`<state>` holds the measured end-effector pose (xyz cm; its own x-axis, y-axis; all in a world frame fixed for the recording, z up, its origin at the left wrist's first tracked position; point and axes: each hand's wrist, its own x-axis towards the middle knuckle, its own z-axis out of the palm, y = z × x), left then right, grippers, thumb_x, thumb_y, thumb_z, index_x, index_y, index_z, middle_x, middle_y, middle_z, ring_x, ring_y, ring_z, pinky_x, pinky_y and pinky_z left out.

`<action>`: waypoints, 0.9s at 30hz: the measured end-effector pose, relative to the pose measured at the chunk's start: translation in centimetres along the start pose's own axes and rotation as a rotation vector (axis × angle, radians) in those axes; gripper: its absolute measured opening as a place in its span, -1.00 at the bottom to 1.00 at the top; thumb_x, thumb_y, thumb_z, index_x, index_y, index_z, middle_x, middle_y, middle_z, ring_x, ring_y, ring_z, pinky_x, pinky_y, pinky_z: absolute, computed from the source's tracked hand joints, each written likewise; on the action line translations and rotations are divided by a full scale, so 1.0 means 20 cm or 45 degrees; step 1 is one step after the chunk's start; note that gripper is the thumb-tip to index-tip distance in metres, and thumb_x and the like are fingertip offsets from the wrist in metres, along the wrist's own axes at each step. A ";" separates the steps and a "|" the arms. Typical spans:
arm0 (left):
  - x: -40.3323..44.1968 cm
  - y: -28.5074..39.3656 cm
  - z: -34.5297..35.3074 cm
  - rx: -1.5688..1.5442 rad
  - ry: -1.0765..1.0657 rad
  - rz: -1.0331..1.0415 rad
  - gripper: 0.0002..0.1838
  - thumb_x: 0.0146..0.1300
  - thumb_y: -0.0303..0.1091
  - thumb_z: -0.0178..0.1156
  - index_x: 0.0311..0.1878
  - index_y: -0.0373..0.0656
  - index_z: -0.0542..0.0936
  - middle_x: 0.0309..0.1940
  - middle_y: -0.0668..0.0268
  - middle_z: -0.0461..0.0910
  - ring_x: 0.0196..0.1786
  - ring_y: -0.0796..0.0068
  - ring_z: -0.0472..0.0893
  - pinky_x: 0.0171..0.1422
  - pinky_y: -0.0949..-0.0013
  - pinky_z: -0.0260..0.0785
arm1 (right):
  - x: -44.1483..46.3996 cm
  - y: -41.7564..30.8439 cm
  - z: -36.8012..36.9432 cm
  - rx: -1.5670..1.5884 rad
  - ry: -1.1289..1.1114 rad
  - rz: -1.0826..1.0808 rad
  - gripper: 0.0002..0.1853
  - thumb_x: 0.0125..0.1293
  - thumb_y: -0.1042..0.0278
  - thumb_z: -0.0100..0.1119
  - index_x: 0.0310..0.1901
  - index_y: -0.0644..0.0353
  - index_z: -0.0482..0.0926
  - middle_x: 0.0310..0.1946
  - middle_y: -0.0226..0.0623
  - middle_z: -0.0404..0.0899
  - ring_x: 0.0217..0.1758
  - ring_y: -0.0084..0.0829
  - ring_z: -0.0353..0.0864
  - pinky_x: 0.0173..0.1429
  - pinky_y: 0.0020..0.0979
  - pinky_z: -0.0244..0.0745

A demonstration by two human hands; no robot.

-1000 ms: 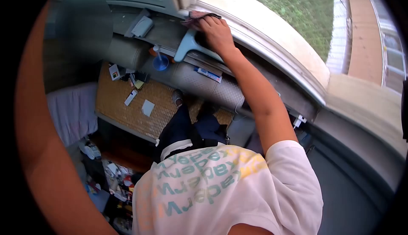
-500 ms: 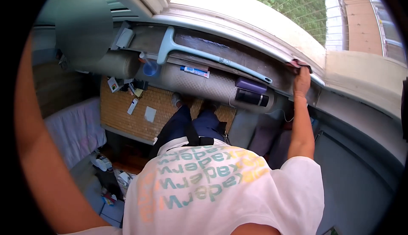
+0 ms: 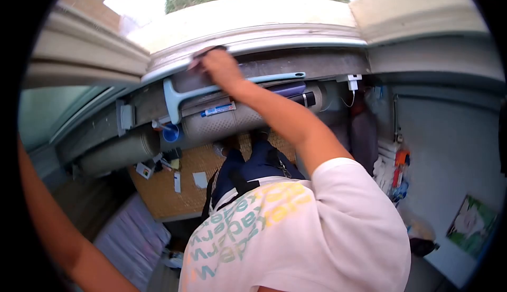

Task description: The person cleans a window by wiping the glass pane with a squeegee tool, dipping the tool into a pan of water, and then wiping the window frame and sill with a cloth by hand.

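My right hand [image 3: 221,69] is closed on a dark reddish cloth [image 3: 197,62], pressed against the window's white bottom track [image 3: 259,44]. Motion blurs the hand and cloth a little. Under my wrist, a light blue T-shaped tool with a long handle [image 3: 177,97] lies along the grey ledge. My left forearm [image 3: 53,223] runs up the left edge of the view, and its hand is outside the picture.
Below the ledge, a long padded roll [image 3: 211,125] carries a toothpaste tube [image 3: 217,110], a purple case [image 3: 291,90] and a dark cylinder [image 3: 303,100]. A blue cup [image 3: 170,132] stands left of it. A white charger [image 3: 353,83] is plugged in at right. A woven mat [image 3: 158,191] lies beneath.
My right hand has slid the cloth leftward along the window track, from its right corner towards the left end. The camera view has turned left.
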<state>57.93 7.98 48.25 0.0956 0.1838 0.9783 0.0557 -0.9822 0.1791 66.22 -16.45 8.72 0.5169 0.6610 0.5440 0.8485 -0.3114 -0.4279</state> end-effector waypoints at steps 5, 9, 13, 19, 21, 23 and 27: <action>0.03 0.01 -0.01 -0.004 0.040 -0.042 -0.42 0.24 -0.23 -0.18 0.22 -0.31 -0.11 0.14 -0.12 0.04 0.10 0.02 0.25 0.10 0.11 0.23 | 0.04 -0.02 0.03 0.018 -0.061 -0.105 -0.88 -0.06 0.43 -0.03 -0.40 0.12 0.41 -0.42 -0.29 0.40 -0.26 -0.29 0.44 -0.18 -0.34 0.34; 0.03 -0.01 0.01 0.135 0.090 -0.033 -0.45 0.23 -0.22 -0.17 0.18 -0.31 -0.05 0.09 -0.11 0.09 0.06 0.02 0.28 0.06 0.10 0.25 | -0.12 0.30 -0.29 -0.013 -0.086 -0.086 -0.82 -0.04 0.46 -0.06 -0.32 0.09 0.42 -0.40 -0.32 0.40 -0.25 -0.29 0.44 -0.18 -0.35 0.35; 0.04 -0.04 0.04 0.370 0.161 -0.042 -0.48 0.21 -0.21 -0.16 0.14 -0.31 0.00 0.04 -0.09 0.14 0.02 0.02 0.31 0.03 0.09 0.26 | -0.36 0.74 -0.71 -0.271 -0.038 0.052 -0.76 -0.07 0.51 -0.03 -0.29 0.09 0.44 -0.34 -0.33 0.43 -0.21 -0.31 0.45 -0.13 -0.36 0.36; 0.04 -0.15 0.08 0.779 0.277 -0.147 -0.52 0.18 -0.19 -0.14 0.07 -0.30 0.09 -0.03 -0.07 0.22 -0.04 0.01 0.35 -0.02 0.08 0.28 | -0.76 1.49 -1.28 -0.610 0.125 0.406 -0.75 -0.01 0.53 -0.06 -0.24 0.12 0.46 -0.20 -0.24 0.46 -0.09 -0.26 0.43 -0.02 -0.36 0.35; 0.05 -0.16 0.10 0.878 0.292 -0.185 -0.53 0.17 -0.19 -0.13 0.05 -0.30 0.12 -0.06 -0.07 0.24 -0.06 0.01 0.36 -0.04 0.08 0.29 | -0.80 1.63 -1.45 -0.710 0.055 0.566 -0.74 0.02 0.51 -0.10 -0.19 0.13 0.42 -0.25 -0.22 0.43 -0.14 -0.20 0.41 -0.09 -0.29 0.36; 0.06 -0.18 0.10 0.952 0.304 -0.209 -0.54 0.16 -0.18 -0.13 0.03 -0.30 0.15 -0.08 -0.06 0.27 -0.08 0.01 0.38 -0.05 0.08 0.30 | -0.80 1.63 -1.54 -0.673 0.044 0.642 -0.73 0.02 0.56 -0.16 -0.18 0.22 0.38 -0.18 -0.14 0.41 -0.14 -0.12 0.38 -0.06 -0.25 0.32; 0.07 -0.20 0.10 1.017 0.323 -0.265 -0.56 0.14 -0.17 -0.12 -0.01 -0.30 0.21 -0.13 -0.05 0.32 -0.12 0.00 0.40 -0.09 0.07 0.31 | -0.72 1.55 -1.26 -0.639 0.669 0.997 -0.77 -0.06 0.56 -0.15 -0.29 0.34 0.37 -0.25 0.06 0.34 -0.17 0.03 0.32 -0.05 -0.16 0.25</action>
<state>59.81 12.17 48.79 -0.2138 0.2494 0.9445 0.7387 -0.5913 0.3234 87.85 -52.83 5.85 0.8207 -0.1852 0.5405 0.1463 -0.8464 -0.5121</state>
